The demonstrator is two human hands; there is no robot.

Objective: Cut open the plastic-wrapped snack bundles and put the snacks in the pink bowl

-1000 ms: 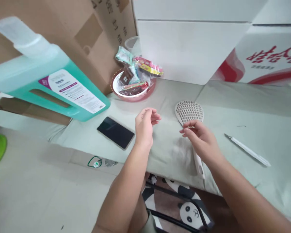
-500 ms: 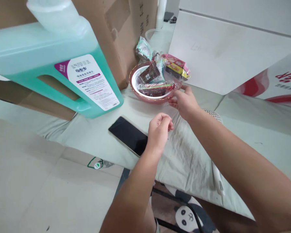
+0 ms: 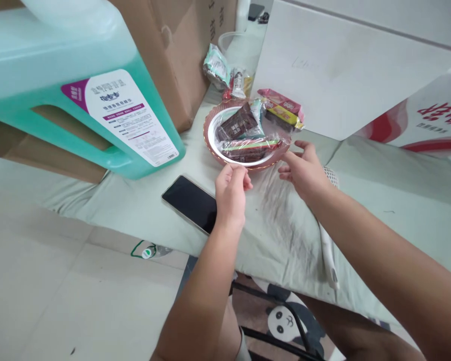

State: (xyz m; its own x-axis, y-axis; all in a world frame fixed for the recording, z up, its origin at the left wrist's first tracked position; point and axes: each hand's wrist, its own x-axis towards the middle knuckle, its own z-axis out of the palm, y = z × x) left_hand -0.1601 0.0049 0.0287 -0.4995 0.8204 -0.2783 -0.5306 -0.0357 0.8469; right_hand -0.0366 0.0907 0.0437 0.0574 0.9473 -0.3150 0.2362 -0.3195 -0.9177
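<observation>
- Your tabletop (image 3: 376, 185) wears a pale green cloth: bunched into wrinkles in front of your right hand (image 3: 302, 168), smoother toward the right, hanging over the near edge.
- Pink-rimmed bowl (image 3: 206, 131) sits on that cloth, mid-tabletop, white inside, holding wrapped snacks (image 3: 238, 125).
- Right hand: fingers apart, not closed on anything, at the bowl's right edge; can't tell if the thumb touches it.
- Your left hand (image 3: 231, 195): fingers curled in loosely, no object seen in it, at the bowl's near edge; contact unclear.
- Phone (image 3: 190, 203), dark screen up, lies just left of your left hand, its right end partly covered by it.
- Pink-and-yellow packet (image 3: 280, 108) at the bowl's back right; mint packet (image 3: 216, 65) behind, by a clear tub (image 3: 244, 45).
- Big jug (image 3: 161, 105) of green liquid stands at left, label toward you, cardboard box (image 3: 188, 65) behind it.
- White box (image 3: 304, 65) fills the back, red-and-white printed panel (image 3: 409, 118) to its right.
- White handle (image 3: 327, 255) lies on the cloth beside your right forearm; dotted head mostly hidden by that arm.
- Lower left: light tiled floor (image 3: 33, 281), small dark fleck on it.
- Under the near edge: panda-print fabric (image 3: 285, 323) and black bars (image 3: 265, 337).
</observation>
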